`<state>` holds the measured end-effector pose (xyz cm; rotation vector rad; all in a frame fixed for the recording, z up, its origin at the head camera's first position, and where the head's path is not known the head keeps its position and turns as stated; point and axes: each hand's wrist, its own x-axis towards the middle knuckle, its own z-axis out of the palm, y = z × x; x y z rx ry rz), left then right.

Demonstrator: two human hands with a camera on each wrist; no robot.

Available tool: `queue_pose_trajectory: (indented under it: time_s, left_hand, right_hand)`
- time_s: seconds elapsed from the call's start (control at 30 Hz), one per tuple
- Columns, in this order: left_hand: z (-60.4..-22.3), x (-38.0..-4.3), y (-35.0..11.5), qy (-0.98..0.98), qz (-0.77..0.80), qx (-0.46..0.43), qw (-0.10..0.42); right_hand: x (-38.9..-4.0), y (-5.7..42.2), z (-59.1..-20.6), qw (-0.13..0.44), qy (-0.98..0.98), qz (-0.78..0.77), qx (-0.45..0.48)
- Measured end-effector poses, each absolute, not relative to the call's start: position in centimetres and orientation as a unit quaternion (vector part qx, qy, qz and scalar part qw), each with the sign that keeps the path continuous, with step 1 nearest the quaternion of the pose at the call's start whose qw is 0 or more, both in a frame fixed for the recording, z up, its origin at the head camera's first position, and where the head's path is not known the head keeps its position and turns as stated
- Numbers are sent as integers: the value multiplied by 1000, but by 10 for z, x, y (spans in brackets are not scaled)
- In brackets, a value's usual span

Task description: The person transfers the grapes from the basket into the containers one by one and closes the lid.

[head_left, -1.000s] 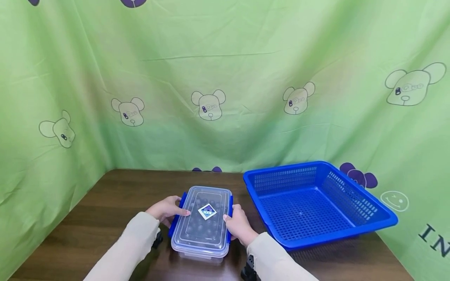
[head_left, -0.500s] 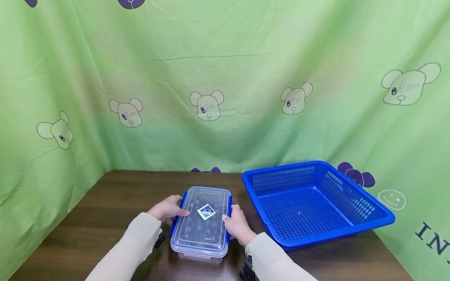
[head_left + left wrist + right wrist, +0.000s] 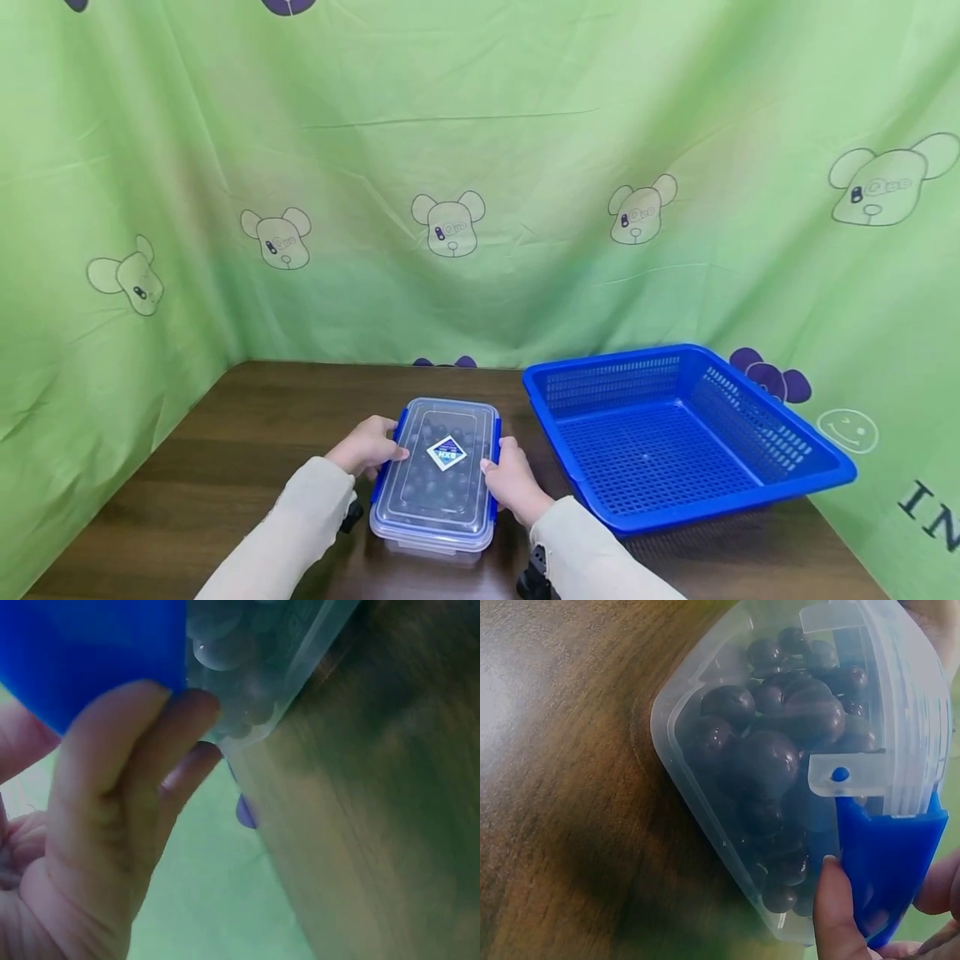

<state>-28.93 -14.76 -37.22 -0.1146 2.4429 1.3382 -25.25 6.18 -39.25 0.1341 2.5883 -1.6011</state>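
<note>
A clear plastic food container [image 3: 435,512] with a snapped-on lid and a diamond sticker lies on the table in the head view. Through its wall, in the right wrist view, dark round balls [image 3: 765,765] of several sizes show; their kind is unclear. My left hand [image 3: 369,447] grips its left side, thumb over the lid edge and fingers at the blue side clasp [image 3: 90,652]. On the other side my right hand [image 3: 517,482] holds the edge, thumb on top, with a fingertip beside the blue clasp [image 3: 889,862]. Both clasps look folded down.
A blue plastic basket [image 3: 750,504] with slotted walls stands to the right of the container, nothing visible inside. The brown wooden table [image 3: 217,467] ends at a green curtain [image 3: 360,308] printed with bear heads, which hangs at the back and sides.
My left wrist has shifted slightly right, closer to the container, and its lower fingers show less. The right hand keeps its hold. The container stays in place; the head view sways a little.
</note>
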Motion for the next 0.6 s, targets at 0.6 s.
queue_pose_trajectory:
  time_s: [0.6]
  left_hand:
    - [-359, -280, -162, 967, 242, 43, 72]
  right_hand:
    - [-253, 94, -335, 145, 917, -366, -68]
